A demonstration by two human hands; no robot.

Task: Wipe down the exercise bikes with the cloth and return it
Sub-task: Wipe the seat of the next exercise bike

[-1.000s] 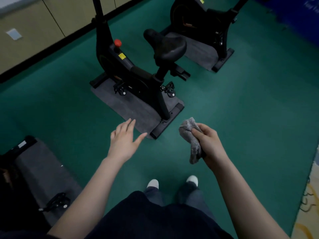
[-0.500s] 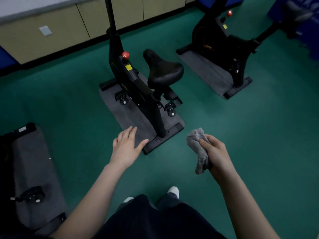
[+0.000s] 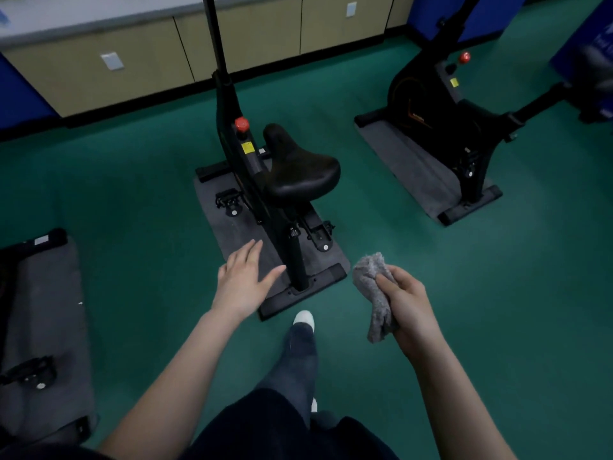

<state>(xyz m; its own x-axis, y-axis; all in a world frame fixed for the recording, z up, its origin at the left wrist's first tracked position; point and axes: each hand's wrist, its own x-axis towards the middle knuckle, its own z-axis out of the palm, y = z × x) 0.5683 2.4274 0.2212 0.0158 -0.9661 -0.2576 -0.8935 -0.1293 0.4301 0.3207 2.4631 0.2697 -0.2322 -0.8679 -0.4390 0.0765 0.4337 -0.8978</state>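
View from a head camera, looking down at a person's own arms and a green floor (image 3: 464, 293) in a dim room with exercise bikes

The right hand (image 3: 409, 303) is curled around a crumpled grey cloth (image 3: 370, 293), thumb pressed on its front. The cloth bunches out above the fist and hangs in a short tail below it, in the air and touching nothing else. It is just right of the near bike's rear foot bar (image 3: 318, 283).

The left hand (image 3: 243, 283) is released and grasps nothing: palm down, fingers straight and close together, thumb spread to the right. In the view it sits just left of the seat post (image 3: 297, 260).

The near bike (image 3: 245, 161) is black, with a wide black saddle (image 3: 298, 174), a red knob (image 3: 241, 124) and a small yellow label on the frame. It stands on a dark grey mat (image 3: 232, 234), a pedal on either side.

A second black bike (image 3: 441, 107) stands on its own mat (image 3: 408, 164) at upper right, well apart from the first. At the left edge lies a third mat (image 3: 43, 310) with part of another bike on it.

Beige cabinets (image 3: 149, 61) line the far wall. A white-toed shoe (image 3: 303, 317) steps forward near the foot bar
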